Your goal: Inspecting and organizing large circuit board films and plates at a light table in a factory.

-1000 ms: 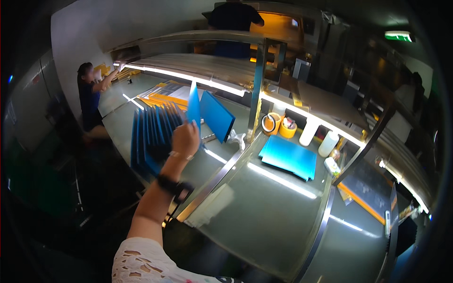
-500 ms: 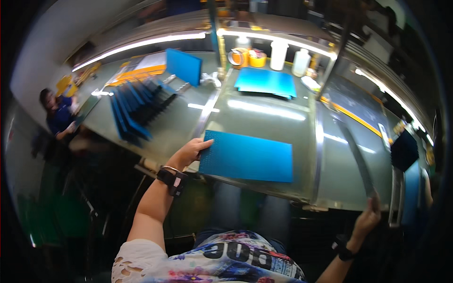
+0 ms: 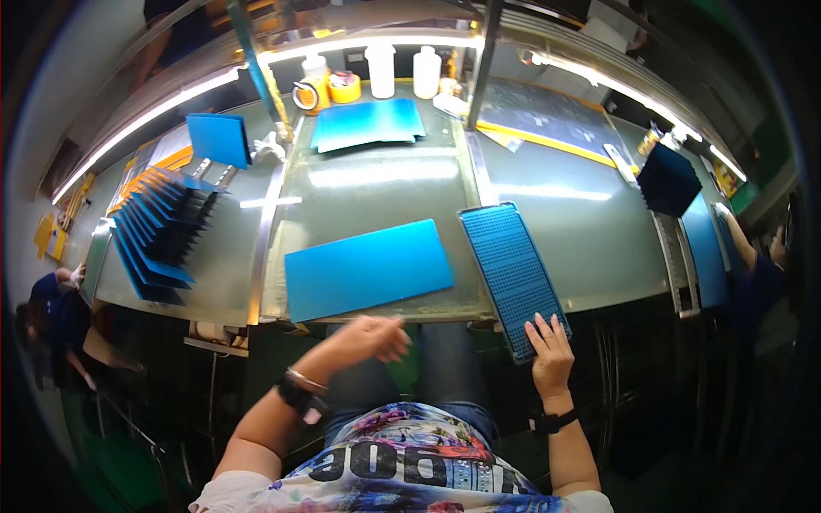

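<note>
A smooth blue rectangular sheet (image 3: 368,271) lies slightly turned on the table in front of me. Just off its near edge, clear of it, is my left hand (image 3: 376,339), its fingers curled in with nothing visible in them. On the right, my right hand (image 3: 550,350) grips the near end of a long dark-blue panel (image 3: 513,274) covered in rows of small holes or bumps. Its fingers lie on the panel's top face; the thumb is hidden. The panel sticks out past the table's front edge, tilted to the left at its far end.
Several blue sheets (image 3: 368,124) are stacked at the back, near white bottles (image 3: 427,73) and orange tape rolls (image 3: 345,86). A rack of upright blue panels (image 3: 162,231) stands left. More dark panels (image 3: 670,181) stand right. Co-workers (image 3: 56,299) are at both sides.
My left hand has let go of the blue sheet, which now lies on the table. My right hand has brought the dark-blue panel in from the right. The view has turned right.
</note>
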Demonstrator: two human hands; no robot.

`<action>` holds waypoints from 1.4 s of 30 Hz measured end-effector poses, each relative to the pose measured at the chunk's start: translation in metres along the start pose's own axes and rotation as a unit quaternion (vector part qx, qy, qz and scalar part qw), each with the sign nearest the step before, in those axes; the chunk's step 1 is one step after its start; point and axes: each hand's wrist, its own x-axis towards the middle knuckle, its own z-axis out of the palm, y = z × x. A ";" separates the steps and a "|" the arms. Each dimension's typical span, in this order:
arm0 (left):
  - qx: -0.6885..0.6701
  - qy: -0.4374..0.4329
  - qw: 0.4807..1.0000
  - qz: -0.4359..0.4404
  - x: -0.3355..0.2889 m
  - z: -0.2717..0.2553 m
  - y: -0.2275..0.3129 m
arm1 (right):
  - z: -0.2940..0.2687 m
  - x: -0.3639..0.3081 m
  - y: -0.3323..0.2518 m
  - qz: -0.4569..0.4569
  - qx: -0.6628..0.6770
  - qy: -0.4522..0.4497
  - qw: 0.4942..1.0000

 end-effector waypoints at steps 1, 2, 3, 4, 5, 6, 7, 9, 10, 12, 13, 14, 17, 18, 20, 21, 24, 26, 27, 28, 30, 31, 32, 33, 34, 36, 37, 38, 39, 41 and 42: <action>-0.045 -0.071 0.996 -0.032 0.014 0.022 -0.004 | -0.001 0.001 -0.004 0.005 0.007 -0.002 1.000; -0.114 -0.102 0.987 -0.054 0.028 0.045 -0.007 | 0.000 0.001 -0.007 0.012 0.015 -0.002 1.000; -0.182 -0.134 0.973 -0.051 0.046 0.064 -0.014 | 0.001 0.000 -0.011 0.020 0.027 -0.011 0.999; -0.270 -0.154 0.949 -0.050 0.059 0.084 -0.011 | -0.002 -0.002 -0.012 0.026 0.027 -0.022 0.999; -0.268 -0.153 0.950 -0.051 0.072 0.101 -0.012 | -0.005 -0.003 -0.015 0.025 0.030 -0.026 0.999; -0.390 -0.188 0.900 -0.057 0.089 0.116 -0.016 | -0.007 -0.005 -0.018 0.029 0.032 -0.027 0.999; -0.506 -0.218 0.832 -0.062 0.099 0.126 -0.016 | -0.009 -0.006 -0.021 0.029 0.048 -0.041 0.998; -0.546 -0.223 0.805 -0.064 0.109 0.139 -0.016 | -0.012 -0.009 -0.027 0.017 0.074 -0.069 0.995; -0.585 -0.228 0.776 -0.062 0.111 0.142 -0.016 | -0.013 -0.011 -0.032 0.019 0.108 -0.074 0.991; -0.589 -0.235 0.771 -0.064 0.109 0.143 -0.013 | -0.014 -0.015 -0.038 0.008 0.152 -0.086 0.984; -0.593 -0.242 0.765 -0.063 0.108 0.143 -0.011 | -0.015 -0.016 -0.043 0.001 0.173 -0.076 0.982; -0.601 -0.265 0.752 -0.053 0.110 0.142 -0.018 | -0.013 -0.017 -0.048 -0.010 0.181 -0.079 0.980; -0.637 -0.266 0.722 -0.050 0.109 0.143 -0.021 | -0.010 -0.015 -0.060 -0.023 0.197 -0.068 0.978; -0.642 -0.266 0.717 -0.046 0.107 0.141 -0.021 | -0.009 -0.013 -0.063 -0.020 0.206 -0.060 0.977; -0.628 -0.261 0.731 -0.051 0.104 0.137 -0.018 | -0.007 -0.011 -0.062 -0.012 0.213 -0.050 0.976; -0.616 -0.249 0.746 -0.045 0.104 0.134 -0.016 | -0.006 -0.008 -0.061 0.002 0.234 -0.055 0.971; -0.628 -0.256 0.733 -0.041 0.106 0.132 -0.018 | -0.007 -0.004 -0.059 0.011 0.258 -0.070 0.964; -0.648 -0.288 0.704 -0.039 0.112 0.133 -0.027 | -0.008 -0.003 -0.056 0.001 0.259 -0.083 0.962; -0.645 -0.275 0.712 -0.045 0.110 0.136 -0.019 | -0.008 -0.003 -0.054 -0.009 0.262 -0.084 0.961; -0.649 -0.288 0.703 -0.037 0.113 0.136 -0.023 | -0.008 -0.002 -0.054 -0.006 0.261 -0.085 0.961; -0.635 -0.267 0.724 -0.040 0.108 0.135 -0.016 | -0.011 0.001 -0.053 -0.008 0.257 -0.091 0.962; -0.639 -0.260 0.723 -0.030 0.108 0.133 -0.015 | -0.012 0.003 -0.053 -0.020 0.262 -0.094 0.960; -0.643 -0.276 0.714 -0.030 0.108 0.132 -0.015 | -0.014 0.005 -0.053 -0.027 0.258 -0.103 0.960; -0.646 -0.295 0.704 -0.032 0.108 0.132 -0.015 | -0.014 0.006 -0.052 -0.032 0.252 -0.111 0.961; -0.645 -0.301 0.702 -0.034 0.107 0.132 -0.016 | -0.013 0.005 -0.050 -0.037 0.250 -0.115 0.961; -0.642 -0.298 0.706 -0.028 0.108 0.130 -0.015 | -0.009 0.005 -0.046 -0.036 0.261 -0.115 0.958; -0.636 -0.298 0.711 -0.029 0.108 0.130 -0.016 | -0.008 0.005 -0.045 -0.027 0.271 -0.114 0.955; -0.640 -0.313 0.701 -0.029 0.108 0.127 -0.017 | -0.006 0.005 -0.046 -0.028 0.271 -0.114 0.955; -0.640 -0.315 0.701 -0.028 0.111 0.126 -0.020 | -0.006 0.006 -0.045 -0.027 0.278 -0.117 0.953; -0.650 -0.351 0.674 -0.012 0.116 0.126 -0.029 | -0.008 0.008 -0.046 -0.025 0.281 -0.118 0.952; -0.648 -0.356 0.673 -0.015 0.112 0.127 -0.020 | -0.009 0.010 -0.048 -0.039 0.261 -0.107 0.959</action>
